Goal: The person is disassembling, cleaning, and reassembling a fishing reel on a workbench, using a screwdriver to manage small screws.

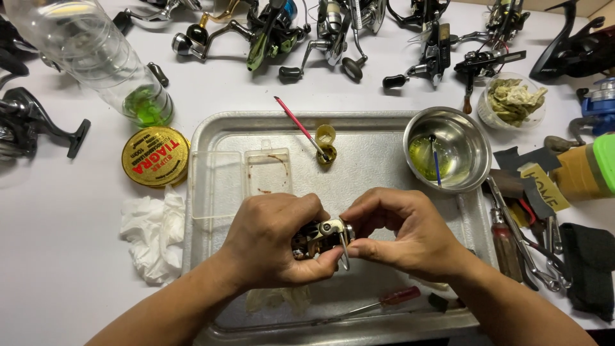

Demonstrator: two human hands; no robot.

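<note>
- Left hand (272,240) cups a small metal reel part (320,238) over the steel tray (378,160); right hand (403,234) pinches its thin wire arm (344,251).
- Progress, judged: mid-way; part is out and in hand, not refitted.
- Beyond hands: shiny round bowl (448,148) w/ greenish liquid; red brush (300,126) on small pot.
- Left of hands: crumpled white tissue (150,234).

Between the fingers (378,247) sits a reel part (320,237) in dull silver with dark brown patches. Beneath it the tray (384,160) is scuffed grey metal, on a white tabletop (64,307). Beyond the fingers, a brush (298,125) has a pink-red handle, and the steel bowl (448,148) holds yellow-green liquid with a blue stick in it. Far left, the round tin (155,156) is gold with red lettering, and the clear bottle (96,57) has a bright green pool. A red-handled screwdriver (378,304) lies nearer.
</note>
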